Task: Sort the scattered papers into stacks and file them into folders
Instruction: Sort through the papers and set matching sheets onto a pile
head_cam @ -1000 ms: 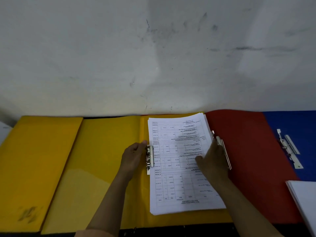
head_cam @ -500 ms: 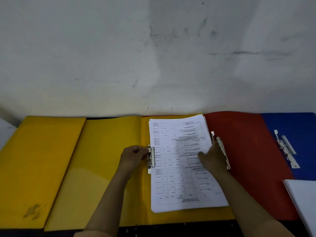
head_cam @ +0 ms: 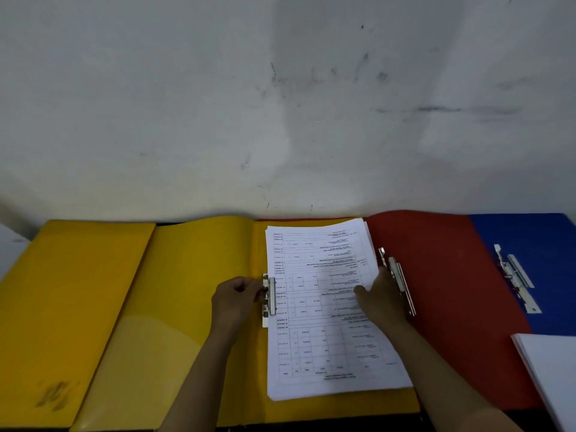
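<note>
Starting at the far left, a closed yellow folder [head_cam: 67,310] is seen lying flat on the table, its near corner marked with a dark smudge. Just beside it, an open yellow folder [head_cam: 187,307] is spread out, with a stack of printed papers [head_cam: 324,338] laid on its right leaf. The left hand [head_cam: 235,302] is placed at the left edge of that stack, its fingers curled round the metal fastener clip [head_cam: 269,296] that binds the sheets. The right hand [head_cam: 385,299] is rested on the right half of the top sheet, fingers laid flat and pressing the paper down. Immediately beyond this hand, a red folder [head_cam: 452,291] is observed, partly overlapped by the yellow one, with its own metal clip [head_cam: 400,282] touching the hand's outer edge. Further right, a blue folder [head_cam: 536,244] with a white fastener [head_cam: 516,275] is noted, and a stack of blank white sheets [head_cam: 551,372] is cut off by the frame at the lower right corner. A scuffed, grey-marked white wall [head_cam: 280,104] is seen rising directly behind the folders.
</note>
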